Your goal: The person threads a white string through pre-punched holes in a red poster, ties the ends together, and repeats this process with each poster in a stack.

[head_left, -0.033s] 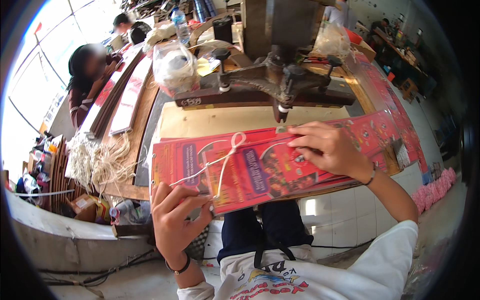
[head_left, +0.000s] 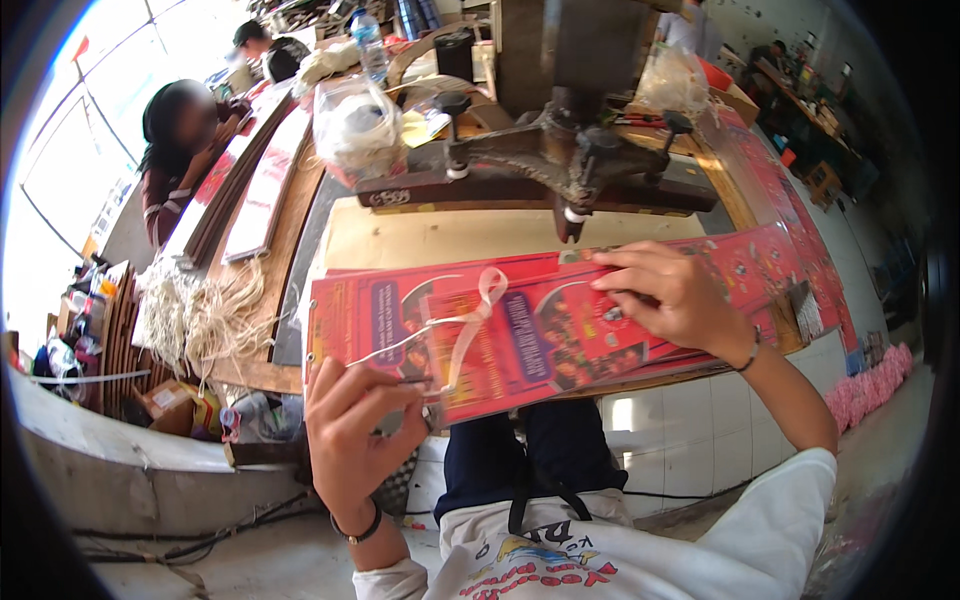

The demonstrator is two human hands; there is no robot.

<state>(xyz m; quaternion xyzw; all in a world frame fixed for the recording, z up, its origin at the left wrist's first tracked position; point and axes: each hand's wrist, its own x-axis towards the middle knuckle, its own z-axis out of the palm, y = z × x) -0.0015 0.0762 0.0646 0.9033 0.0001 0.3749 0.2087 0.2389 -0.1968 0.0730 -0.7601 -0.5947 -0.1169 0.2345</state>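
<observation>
My left hand [head_left: 365, 425] is closed at the near left corner of a glossy red printed sheet [head_left: 570, 350], its thumb and fingers pinching there. A white cord [head_left: 490, 290] makes a loop over the sheet; one strand runs toward my left hand and another, blurred, drops toward the sheet's left end. On the sheet's right part rests my right hand [head_left: 665, 300], palm down, fingers apart and slightly bent; its thumb is hidden. Beneath lie more red printed sheets [head_left: 350, 320], stacked on the table, and the top one lies askew over them.
Just beyond the stack stands a heavy metal press [head_left: 570, 160] with a crossbar. Bundles of white cord [head_left: 200, 310] hang at the left table edge beside stacked long strips [head_left: 265, 190]. A plastic bag [head_left: 357, 130] sits behind. Another person [head_left: 180, 150] works at far left.
The cord's near strand has shifted and now looks wider and smeared. Both hands and the top sheet sit slightly farther right in the picture, as does the press.
</observation>
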